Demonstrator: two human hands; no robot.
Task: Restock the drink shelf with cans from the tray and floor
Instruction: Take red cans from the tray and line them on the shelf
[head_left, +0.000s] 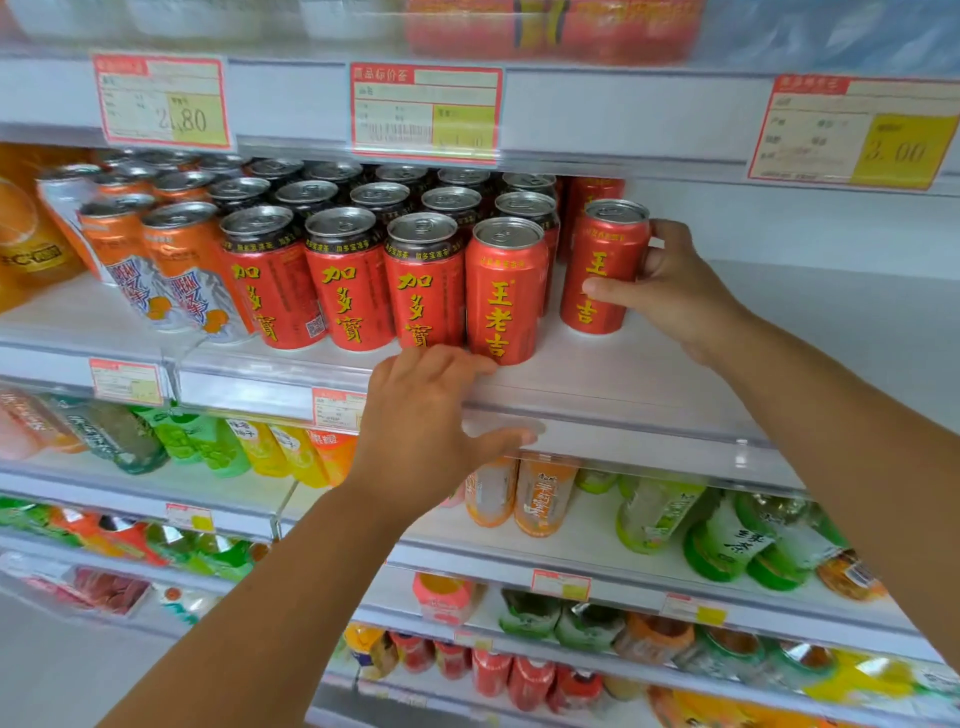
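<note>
While right hand curls round a red can, left hand, fingers relaxed, apparently touches shelf edge.

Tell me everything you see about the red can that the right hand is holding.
The red can is a metal drink can with yellow characters down its side and a silver top with a closed pull tab. It stands upright on the white shelf, a small gap from the similar can on its left. The right hand grips it, thumb across the front, fingers round its right side.
</note>
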